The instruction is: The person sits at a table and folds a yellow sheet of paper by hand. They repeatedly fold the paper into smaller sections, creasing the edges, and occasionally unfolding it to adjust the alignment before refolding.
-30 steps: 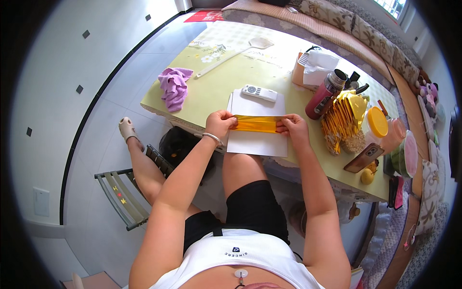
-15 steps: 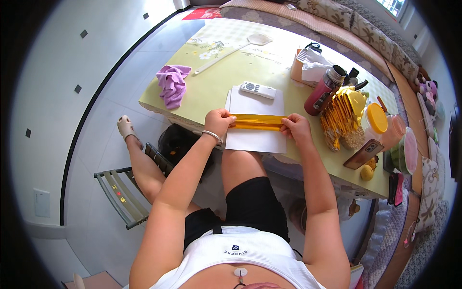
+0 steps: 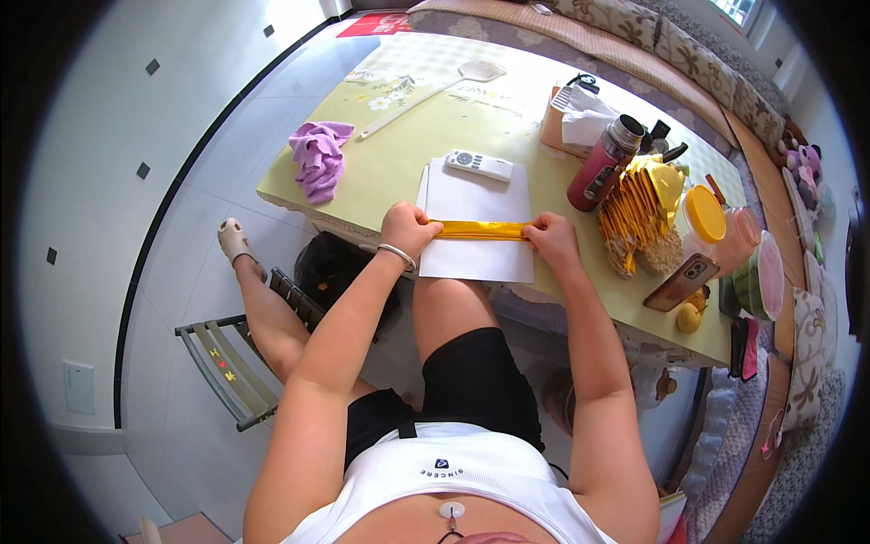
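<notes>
A shiny gold foil strip is stretched level between my two hands, over the lower half of some white paper sheets. My left hand, with a silver bangle at the wrist, pinches the strip's left end. At the right end, my right hand grips it between thumb and fingers. A white remote control lies on the upper part of the sheets. To the right stands a bundle of folded gold foil pieces, beside a dark red thermos flask.
On the table lie a purple cloth and a white fly swatter. Rightward are a tissue box, a yellow-lidded jar, a phone and a round yellow fruit. A folding stool stands at the lower left.
The gold strip looks narrower between my hands than before. My hands keep their pinch on both ends, and the whole view has shifted slightly.
</notes>
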`<state>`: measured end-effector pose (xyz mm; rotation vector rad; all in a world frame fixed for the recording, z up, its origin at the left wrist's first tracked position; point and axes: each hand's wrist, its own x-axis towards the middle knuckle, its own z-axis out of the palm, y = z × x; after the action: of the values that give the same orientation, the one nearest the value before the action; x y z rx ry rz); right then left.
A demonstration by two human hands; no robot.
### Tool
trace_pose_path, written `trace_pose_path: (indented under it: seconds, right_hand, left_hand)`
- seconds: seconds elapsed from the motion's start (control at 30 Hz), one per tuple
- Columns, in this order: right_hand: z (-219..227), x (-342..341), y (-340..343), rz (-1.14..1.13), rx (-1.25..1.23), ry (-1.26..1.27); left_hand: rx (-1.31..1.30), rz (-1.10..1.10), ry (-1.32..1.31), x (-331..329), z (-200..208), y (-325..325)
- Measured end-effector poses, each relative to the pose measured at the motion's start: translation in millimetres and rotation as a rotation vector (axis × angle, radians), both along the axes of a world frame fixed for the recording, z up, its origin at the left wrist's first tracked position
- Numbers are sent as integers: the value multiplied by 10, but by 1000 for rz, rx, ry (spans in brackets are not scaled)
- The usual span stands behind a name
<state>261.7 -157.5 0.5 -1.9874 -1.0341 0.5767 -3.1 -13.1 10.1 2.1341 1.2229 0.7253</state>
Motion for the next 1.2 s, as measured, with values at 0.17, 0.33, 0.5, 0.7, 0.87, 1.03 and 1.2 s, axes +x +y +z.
trace_pose_path:
  seconds: [0.17,0.33,0.5,0.7,0.87,1.03,1.2]
  right_hand:
    - [47,-40,-35,-3,-19,-71]
    - [285,-186,-66,13,-130,-331]
    - [224,-486,-112,147,180,-947]
    - [17,-764,-195,543,86,-877]
    - [-38,-815,-213,530,55,-868]
    - [-16,-785,-243,510,21,-825]
    - [-21,-392,-388,413,-7,-839]
  left_hand:
    - [4,-38,-15,-24,-51,25]
    - [127,-150,28,-47,-87,53]
    - [234,-185,90,36,42,-96]
    - [289,-162,190,95,245,-218]
    - [818,-480,44,216,244,-362]
    - [492,-540,317,112,-33,-581]
    - [447,-464,484,-330,84,-497]
